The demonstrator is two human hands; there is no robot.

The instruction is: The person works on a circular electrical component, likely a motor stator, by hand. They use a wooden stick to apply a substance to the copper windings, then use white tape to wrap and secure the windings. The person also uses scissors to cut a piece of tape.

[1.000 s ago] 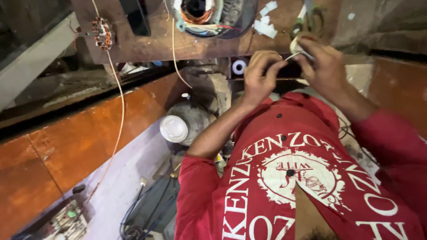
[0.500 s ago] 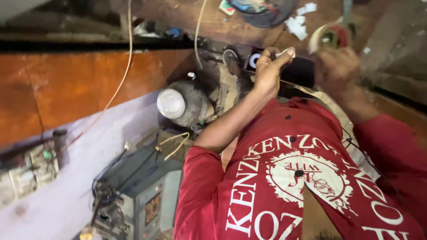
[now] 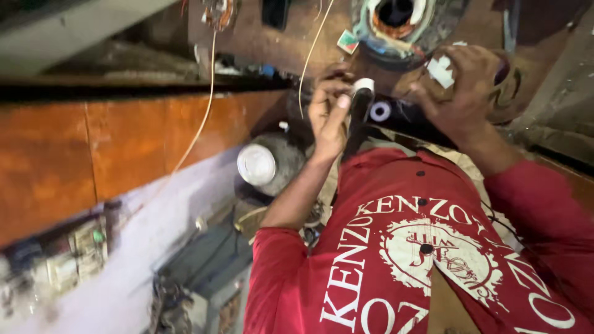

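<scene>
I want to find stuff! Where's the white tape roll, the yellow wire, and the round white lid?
Tape roll [image 3: 363, 86], head view, on its white outer band.
Wire [image 3: 201, 127], head view, midway down the strand.
Lid [image 3: 256, 164], head view, middle of its flat top.

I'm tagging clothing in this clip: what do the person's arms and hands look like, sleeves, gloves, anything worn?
Both hands are bare, no gloves. The left hand comes from a red sleeve pushed up above the elbow. The right hand comes from a red sleeve ending short of the wrist. The red shirt bears white lettering and a round white emblem.
</scene>
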